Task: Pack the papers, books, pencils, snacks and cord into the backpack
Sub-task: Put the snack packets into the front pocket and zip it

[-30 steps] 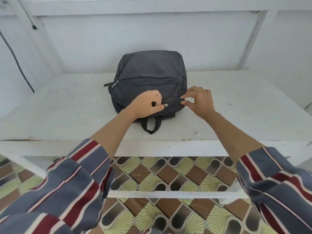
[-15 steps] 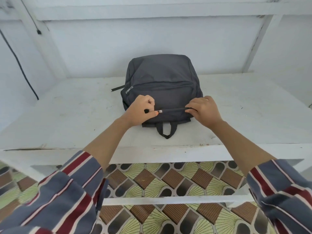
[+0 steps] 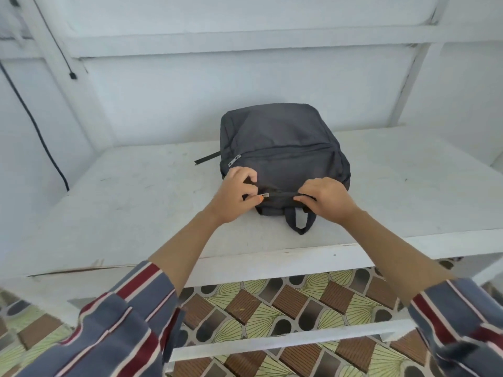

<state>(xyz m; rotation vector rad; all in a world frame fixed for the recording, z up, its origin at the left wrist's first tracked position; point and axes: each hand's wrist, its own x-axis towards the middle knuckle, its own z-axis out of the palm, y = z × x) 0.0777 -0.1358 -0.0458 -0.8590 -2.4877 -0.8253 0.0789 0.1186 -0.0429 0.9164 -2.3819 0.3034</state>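
Note:
A dark grey backpack point(image 3: 280, 148) lies flat on the white table point(image 3: 136, 202), its carry loop point(image 3: 300, 220) toward me. My left hand point(image 3: 235, 197) pinches the metal zipper pull point(image 3: 266, 195) of the top zipper near the bag's left end. My right hand point(image 3: 325, 200) grips the bag fabric at the right end of that zipper. A second zipper pull point(image 3: 234, 160) sits on the front pocket. No papers, books, pencils, snacks or cord are in sight.
A white wall and shelf frame rise behind the table. A black cable point(image 3: 40, 137) hangs down the wall at the left. A strap end point(image 3: 206, 158) sticks out left of the bag. Patterned floor tiles point(image 3: 272, 308) show below the table's front edge.
My left hand has drawn the zipper pull leftward along the top of the bag. My right hand has kept its hold at the right end. The view has shifted left and down.

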